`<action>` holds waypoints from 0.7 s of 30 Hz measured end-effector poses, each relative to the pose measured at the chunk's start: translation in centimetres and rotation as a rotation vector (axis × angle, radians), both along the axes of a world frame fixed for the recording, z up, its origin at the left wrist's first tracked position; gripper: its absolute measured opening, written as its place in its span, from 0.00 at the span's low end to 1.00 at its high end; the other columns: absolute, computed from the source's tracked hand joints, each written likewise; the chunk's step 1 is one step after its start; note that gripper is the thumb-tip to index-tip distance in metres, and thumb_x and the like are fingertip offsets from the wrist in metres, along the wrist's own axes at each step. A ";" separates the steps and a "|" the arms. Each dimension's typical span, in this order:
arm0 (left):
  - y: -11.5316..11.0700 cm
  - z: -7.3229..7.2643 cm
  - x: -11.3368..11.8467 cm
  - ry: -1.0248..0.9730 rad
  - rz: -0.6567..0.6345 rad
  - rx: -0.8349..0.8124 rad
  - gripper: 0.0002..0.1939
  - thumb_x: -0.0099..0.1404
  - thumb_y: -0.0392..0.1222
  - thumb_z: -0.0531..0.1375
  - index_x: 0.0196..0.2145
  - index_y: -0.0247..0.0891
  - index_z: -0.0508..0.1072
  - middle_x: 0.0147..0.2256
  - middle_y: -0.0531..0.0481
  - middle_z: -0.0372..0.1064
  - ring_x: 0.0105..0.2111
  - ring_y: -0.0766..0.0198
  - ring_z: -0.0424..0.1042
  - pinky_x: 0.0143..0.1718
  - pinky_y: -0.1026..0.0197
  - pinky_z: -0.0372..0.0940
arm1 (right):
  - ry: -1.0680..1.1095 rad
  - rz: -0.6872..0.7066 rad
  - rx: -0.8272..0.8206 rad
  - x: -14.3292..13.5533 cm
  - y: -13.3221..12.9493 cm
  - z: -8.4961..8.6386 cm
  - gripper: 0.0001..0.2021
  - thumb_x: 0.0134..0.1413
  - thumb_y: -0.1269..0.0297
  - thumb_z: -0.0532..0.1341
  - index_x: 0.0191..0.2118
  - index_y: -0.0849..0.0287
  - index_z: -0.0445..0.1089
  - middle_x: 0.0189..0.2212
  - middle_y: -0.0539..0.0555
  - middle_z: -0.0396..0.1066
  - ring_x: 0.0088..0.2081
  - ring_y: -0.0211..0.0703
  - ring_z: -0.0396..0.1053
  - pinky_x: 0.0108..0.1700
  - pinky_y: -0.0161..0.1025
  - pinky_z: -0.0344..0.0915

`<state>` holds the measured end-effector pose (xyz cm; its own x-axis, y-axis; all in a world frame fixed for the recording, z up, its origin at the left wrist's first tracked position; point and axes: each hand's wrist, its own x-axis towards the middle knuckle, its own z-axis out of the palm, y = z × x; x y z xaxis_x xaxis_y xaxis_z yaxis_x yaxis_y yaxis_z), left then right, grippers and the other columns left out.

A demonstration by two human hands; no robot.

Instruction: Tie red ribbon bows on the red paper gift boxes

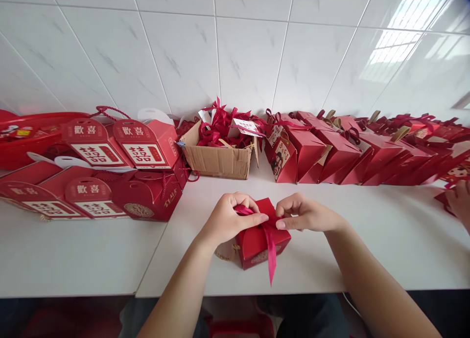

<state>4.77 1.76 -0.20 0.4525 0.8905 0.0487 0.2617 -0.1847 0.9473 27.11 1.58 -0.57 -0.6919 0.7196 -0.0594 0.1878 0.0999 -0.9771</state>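
A small red gift box (253, 247) with a gold round pattern on its front sits on the white table between my hands. A crimson ribbon (271, 259) crosses its top, one tail hanging down over the front. My left hand (238, 218) pinches a ribbon loop at the top left of the box, thumb pointing right. At the box's right side my right hand (303, 213) has thumb and forefinger closed on the ribbon. A gold cord (227, 255) lies on the table at the box's left.
Behind the box stands a cardboard box (220, 161) full of ribbons. Stacked red boxes (147, 147) and a red basin (22, 149) are at the left. Rows of ribboned red boxes (338, 157) line the right wall side. Another person's hand (460, 203) shows at the right edge.
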 end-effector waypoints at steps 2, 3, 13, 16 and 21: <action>0.0 0.0 -0.1 0.003 -0.003 0.007 0.17 0.53 0.48 0.67 0.19 0.35 0.66 0.32 0.50 0.71 0.33 0.63 0.68 0.36 0.62 0.59 | -0.016 -0.006 0.002 -0.1 0.0 0.0 0.15 0.54 0.56 0.63 0.26 0.63 0.66 0.16 0.44 0.59 0.18 0.28 0.54 0.20 0.30 0.51; 0.0 0.0 -0.1 0.006 -0.007 0.008 0.17 0.53 0.48 0.67 0.19 0.35 0.67 0.33 0.50 0.71 0.34 0.63 0.68 0.36 0.62 0.59 | -0.024 -0.015 0.013 -0.1 0.1 0.0 0.16 0.55 0.55 0.63 0.25 0.63 0.65 0.16 0.44 0.58 0.18 0.28 0.53 0.20 0.30 0.50; 0.0 -0.1 -0.1 0.050 -0.059 0.040 0.13 0.53 0.47 0.66 0.22 0.35 0.71 0.34 0.50 0.70 0.31 0.65 0.67 0.35 0.62 0.60 | -0.101 -0.076 0.167 -0.3 0.1 0.0 0.23 0.60 0.48 0.55 0.21 0.60 0.57 0.16 0.44 0.52 0.19 0.29 0.46 0.20 0.32 0.44; 0.0 -0.2 0.0 0.071 -0.045 0.057 0.13 0.53 0.48 0.66 0.23 0.35 0.72 0.35 0.49 0.70 0.31 0.65 0.68 0.35 0.62 0.61 | -0.121 -0.079 0.182 -0.2 0.1 0.2 0.24 0.60 0.47 0.54 0.20 0.60 0.56 0.16 0.44 0.52 0.19 0.30 0.46 0.21 0.33 0.44; 0.1 -0.2 0.1 0.078 -0.049 0.070 0.13 0.53 0.48 0.66 0.23 0.36 0.72 0.35 0.50 0.69 0.33 0.63 0.69 0.36 0.62 0.61 | -0.133 -0.080 0.194 0.1 0.0 0.5 0.25 0.60 0.46 0.53 0.20 0.59 0.52 0.16 0.44 0.46 0.20 0.30 0.42 0.21 0.33 0.44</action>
<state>4.83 1.88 -0.36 0.5002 0.8628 0.0731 0.3229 -0.2642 0.9088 27.20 1.62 -0.10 -0.6276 0.7786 -0.0016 0.3286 0.2630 -0.9071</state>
